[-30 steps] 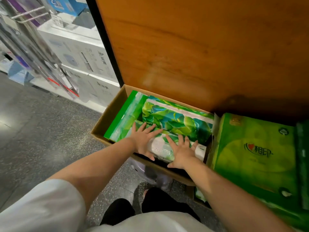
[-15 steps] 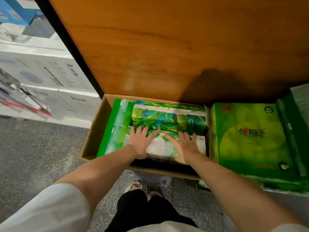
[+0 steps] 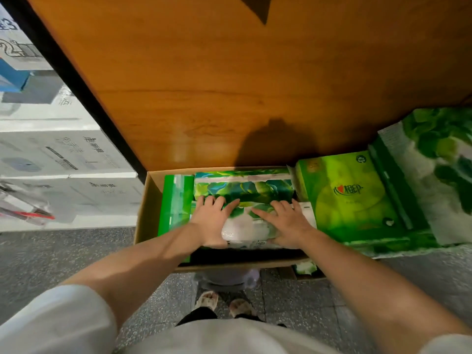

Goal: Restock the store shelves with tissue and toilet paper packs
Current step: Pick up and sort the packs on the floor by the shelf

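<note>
An open cardboard box (image 3: pixel 143 208) sits under a wooden shelf and holds green tissue packs. My left hand (image 3: pixel 210 221) and my right hand (image 3: pixel 287 222) lie flat, fingers spread, on top of the nearest green-and-white tissue pack (image 3: pixel 246 228) in the box. Behind it lies another leaf-patterned pack (image 3: pixel 245 185), and a narrow green pack (image 3: pixel 175 203) stands along the box's left side. Right of the box is a large green tissue pack (image 3: pixel 350 198) with printed characters.
The wooden shelf board (image 3: pixel 229 85) overhangs the box closely. White cartons (image 3: pixel 63 154) are stacked at the left beyond a black post. More green-and-white packs (image 3: pixel 434 175) sit at the far right. My feet (image 3: pixel 222 305) stand on the speckled grey floor.
The view has shifted left and closer. Both hands stay flat on the same pack, pressed a little further toward the back of the box.
</note>
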